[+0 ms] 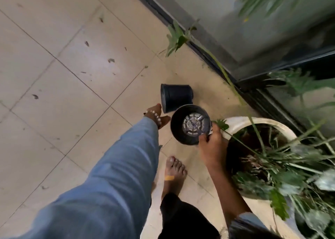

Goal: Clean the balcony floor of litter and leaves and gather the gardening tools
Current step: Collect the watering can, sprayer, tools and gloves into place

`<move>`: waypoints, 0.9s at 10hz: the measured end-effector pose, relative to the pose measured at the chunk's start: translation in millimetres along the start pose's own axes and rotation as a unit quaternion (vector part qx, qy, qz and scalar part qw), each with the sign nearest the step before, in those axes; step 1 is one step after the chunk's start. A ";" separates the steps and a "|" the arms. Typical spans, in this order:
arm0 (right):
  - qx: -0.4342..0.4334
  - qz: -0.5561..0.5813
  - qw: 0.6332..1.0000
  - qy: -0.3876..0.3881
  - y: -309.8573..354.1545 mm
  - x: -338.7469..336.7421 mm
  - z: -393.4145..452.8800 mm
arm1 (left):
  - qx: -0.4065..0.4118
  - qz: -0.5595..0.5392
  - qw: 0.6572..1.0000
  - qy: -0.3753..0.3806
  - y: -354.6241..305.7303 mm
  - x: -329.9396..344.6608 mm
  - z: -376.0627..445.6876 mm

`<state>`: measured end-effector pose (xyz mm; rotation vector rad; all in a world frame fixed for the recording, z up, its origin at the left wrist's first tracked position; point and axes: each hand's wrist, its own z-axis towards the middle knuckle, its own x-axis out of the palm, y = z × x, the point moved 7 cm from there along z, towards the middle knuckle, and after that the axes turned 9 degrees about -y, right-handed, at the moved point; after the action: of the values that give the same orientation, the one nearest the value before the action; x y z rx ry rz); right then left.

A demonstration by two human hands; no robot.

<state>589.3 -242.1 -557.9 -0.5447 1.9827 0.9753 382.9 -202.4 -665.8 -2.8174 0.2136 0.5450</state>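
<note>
The scene is lit softly and rather dimly, and no hard shadows are cast. A pale sheen is seen on the floor tiles (87, 64) at upper centre, where diffuse light is reflected. A hazy grey glare is carried by the glass door (235, 21) at the upper right. Straight grout lines are bent by the wide-angle lens, most strongly toward the edges. Heavy motion blur is shown on the plant leaves (299, 175) at the right and on the blue sleeve (108, 184) in the foreground. The black plastic pot (190, 124) held at centre is rendered somewhat more sharply, though fine detail is smeared by compression throughout.
</note>
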 end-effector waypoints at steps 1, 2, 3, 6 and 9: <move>0.002 0.023 1.000 -0.004 -8.5 15.5 4.9 | -0.002 -0.002 1.000 0.014 -0.8 22.0 20.9; 0.015 0.033 0.999 -0.007 -9.2 12.1 0.8 | -0.004 0.013 1.000 -0.005 -6.8 20.0 11.5; 0.024 0.045 0.999 0.018 4.4 -11.0 -10.9 | 0.033 -0.020 0.997 -0.063 -18.4 -17.7 -22.0; 0.025 0.096 0.991 0.093 101.3 -116.5 -61.5 | -0.056 -0.233 0.958 -0.159 2.4 -154.7 -178.8; 0.090 0.205 0.966 0.132 223.0 -245.0 -118.9 | -0.009 -0.345 0.910 -0.229 -10.1 -283.6 -406.9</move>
<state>516.7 -198.2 -216.3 -0.1684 2.4577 0.9906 264.8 -281.4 -190.5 -2.4335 -0.8407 0.9782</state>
